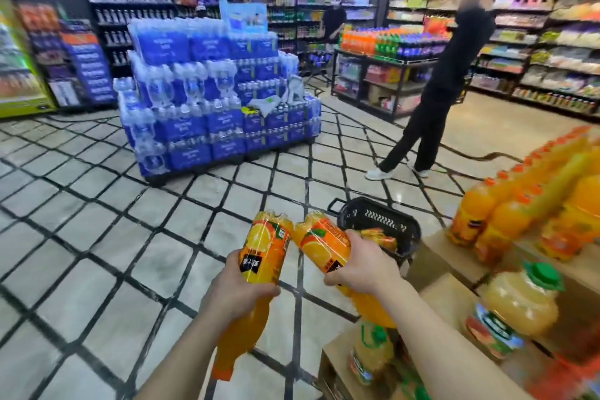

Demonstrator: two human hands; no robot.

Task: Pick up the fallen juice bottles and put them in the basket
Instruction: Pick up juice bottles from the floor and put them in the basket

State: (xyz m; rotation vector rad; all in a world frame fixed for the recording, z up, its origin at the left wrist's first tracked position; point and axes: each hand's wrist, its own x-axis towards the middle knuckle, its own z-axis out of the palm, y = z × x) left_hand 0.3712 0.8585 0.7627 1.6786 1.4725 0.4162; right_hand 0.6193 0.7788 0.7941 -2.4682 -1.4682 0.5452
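Left hand (pixel 238 282) grips one orange juice bottle (pixel 263 250); right hand (pixel 358 266) grips a second juice bottle (pixel 324 243). Both bottles are held above the tiled floor (pixel 97 237), beside the black basket (pixel 376 219).

Shelves (pixel 552 42): labels blurred.
Basket (pixel 373 221): near rim hidden behind right hand (pixel 360 265).
Basket contents: mostly hidden.

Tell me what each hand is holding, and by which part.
The left hand grips one orange juice bottle around its middle; the right hand grips another juice bottle around its middle.
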